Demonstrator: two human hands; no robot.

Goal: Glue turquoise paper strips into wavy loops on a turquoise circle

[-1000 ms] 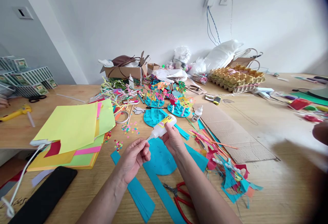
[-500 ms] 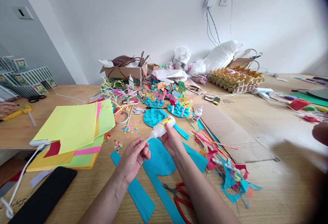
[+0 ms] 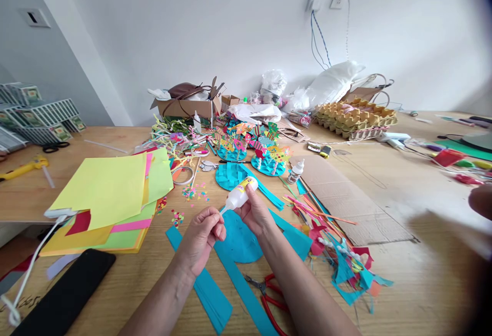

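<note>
I'm seeing the right hand (image 3: 257,214) gripping a white bottle (image 3: 241,196) at frame centre, fingers wrapping its body — the left hand (image 3: 205,231), nearly closed, is pinching the nozzle tip. I'm judging it light, soft-walled, maybe slippery, so I'm favouring a gentle mid-body hold. Below, a blue disc (image 3: 236,241) is lying on the wooden surface (image 3: 415,172) — a pale wall (image 3: 215,28) is filling the upper frame.

The yellow label (image 3: 243,185) on the tilted squeeze bottle (image 3: 236,200) and the dark label (image 3: 293,177) on the small standing bottle (image 3: 296,169) are showing print too small to read, while handwriting (image 3: 28,301) is lying illegibly on the surface (image 3: 423,284).
</note>
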